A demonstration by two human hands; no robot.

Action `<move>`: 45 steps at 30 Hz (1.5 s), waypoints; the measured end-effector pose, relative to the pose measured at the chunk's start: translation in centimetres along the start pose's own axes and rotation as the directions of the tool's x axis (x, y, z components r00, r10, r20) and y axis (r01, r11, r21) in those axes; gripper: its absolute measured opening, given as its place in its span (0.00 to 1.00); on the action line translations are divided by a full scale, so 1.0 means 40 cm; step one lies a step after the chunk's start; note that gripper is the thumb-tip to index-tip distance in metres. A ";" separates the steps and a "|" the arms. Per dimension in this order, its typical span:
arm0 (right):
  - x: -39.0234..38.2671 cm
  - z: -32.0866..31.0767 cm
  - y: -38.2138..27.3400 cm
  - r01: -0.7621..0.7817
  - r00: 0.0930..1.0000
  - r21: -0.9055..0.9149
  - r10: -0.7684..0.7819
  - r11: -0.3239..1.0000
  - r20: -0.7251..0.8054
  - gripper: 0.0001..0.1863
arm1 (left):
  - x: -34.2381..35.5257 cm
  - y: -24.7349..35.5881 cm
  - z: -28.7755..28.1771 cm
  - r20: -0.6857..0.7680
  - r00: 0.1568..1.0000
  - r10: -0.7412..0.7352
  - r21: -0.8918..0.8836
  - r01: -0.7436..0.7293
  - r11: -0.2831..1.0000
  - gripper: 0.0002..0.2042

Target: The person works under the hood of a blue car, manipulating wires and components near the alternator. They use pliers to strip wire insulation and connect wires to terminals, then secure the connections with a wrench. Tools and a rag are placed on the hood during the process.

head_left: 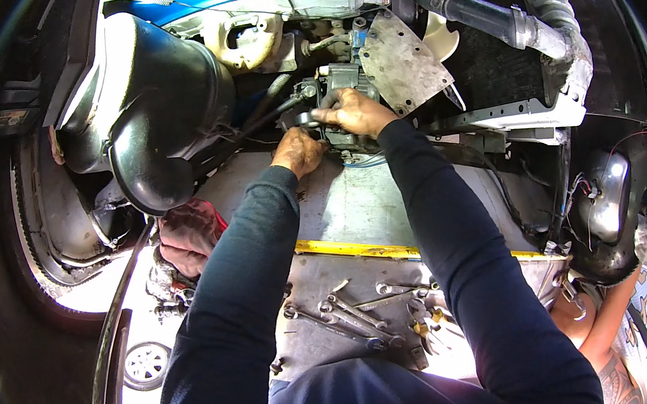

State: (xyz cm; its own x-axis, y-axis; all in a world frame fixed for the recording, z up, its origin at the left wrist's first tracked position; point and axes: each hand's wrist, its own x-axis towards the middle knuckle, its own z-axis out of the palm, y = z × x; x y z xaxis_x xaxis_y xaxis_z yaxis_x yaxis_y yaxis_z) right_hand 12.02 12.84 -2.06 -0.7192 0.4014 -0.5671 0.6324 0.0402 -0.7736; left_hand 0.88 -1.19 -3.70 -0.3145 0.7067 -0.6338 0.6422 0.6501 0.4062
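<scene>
My two hands meet at a grey metal engine component (pixel 345 78) low in the engine bay. My right hand (pixel 360 113) lies across its front, with thumb and fingers pinched at a small rounded grey metal part (pixel 304 119). Just below that part, to the left, my left hand (pixel 300 153) is closed with its fingers curled inward. What the left fingers hold is hidden. A flat grey plate with holes (pixel 406 61) hangs tilted beside the component, to the right of my right hand.
A large black rounded housing (pixel 166 112) stands at left. A black hose (pixel 470 14) crosses the upper right. Below my hands a panel with a yellow edge (pixel 357 248) spans the front; several wrenches (pixel 352 314) lie nearer me. A red cloth (pixel 190 237) hangs left. Another person's arm (pixel 612 317) shows lower right.
</scene>
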 end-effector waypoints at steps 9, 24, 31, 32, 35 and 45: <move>0.044 0.092 0.018 -0.195 0.981 -0.362 0.175 0.911 -0.088 0.38 | -0.012 -0.002 -0.008 0.017 0.981 0.192 0.189 -0.191 0.963 0.17; -0.031 0.015 0.033 0.128 0.990 -0.067 -0.124 0.989 0.069 0.31 | 0.009 -0.010 0.028 0.073 0.983 -0.170 -0.004 0.170 0.985 0.32; 0.047 0.110 0.071 -0.113 0.982 0.036 0.117 0.993 -0.151 0.49 | 0.009 -0.024 0.033 0.202 0.972 -0.117 0.010 0.118 0.993 0.34; 0.049 0.103 0.078 -0.136 0.982 -0.022 0.132 0.990 -0.135 0.51 | 0.003 -0.022 0.037 0.183 0.975 -0.126 0.031 0.123 0.992 0.34; 0.026 0.061 0.086 -0.016 1.000 -0.385 0.021 0.923 0.008 0.43 | -0.016 -0.007 0.028 0.164 0.981 -0.102 0.017 0.101 0.995 0.32; -0.076 -0.020 -0.019 0.188 0.966 -0.402 -0.094 0.896 0.242 0.32 | -0.112 0.045 -0.015 0.117 0.991 -0.058 0.188 0.035 0.982 0.27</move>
State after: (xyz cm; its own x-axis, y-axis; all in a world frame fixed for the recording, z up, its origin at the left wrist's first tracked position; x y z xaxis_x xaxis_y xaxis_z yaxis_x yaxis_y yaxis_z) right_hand 13.96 12.31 0.50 -0.8238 0.1620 -0.5432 0.5468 0.4795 -0.6863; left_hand 3.01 -3.02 0.25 -0.2674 0.6304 -0.7288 0.7507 0.6105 0.2526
